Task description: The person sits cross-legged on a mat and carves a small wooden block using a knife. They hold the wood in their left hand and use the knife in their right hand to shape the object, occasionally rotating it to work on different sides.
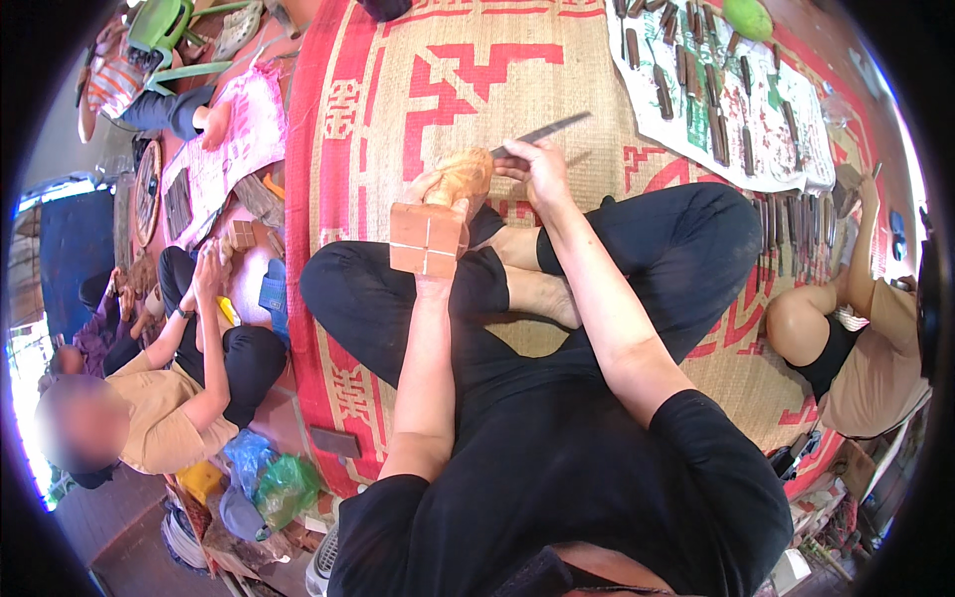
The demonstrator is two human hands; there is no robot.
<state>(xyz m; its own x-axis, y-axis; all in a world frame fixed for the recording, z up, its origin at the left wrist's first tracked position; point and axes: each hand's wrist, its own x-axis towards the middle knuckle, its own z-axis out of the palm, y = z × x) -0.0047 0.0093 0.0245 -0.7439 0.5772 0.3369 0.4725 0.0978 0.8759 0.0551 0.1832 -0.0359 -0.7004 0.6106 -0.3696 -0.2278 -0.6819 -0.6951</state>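
No wording is showing readably, red character-like motifs (341,109) are lining the woven mat (587,70), a white sheet (771,164) is showing indistinct red and green patterning.

Carving workshop: handled tools (664,95) on cloth (816,164), carved wooden figure (465,179).

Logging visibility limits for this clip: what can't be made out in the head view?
Head view:
- Most of the left hand: hidden by the reddish-brown square wooden block.
- Far side of the pale carved wooden piece: turned away.
- Grip end of the dark, flat, narrow tool: covered by the right hand.
- Dark rounded object: cut off by the top edge.
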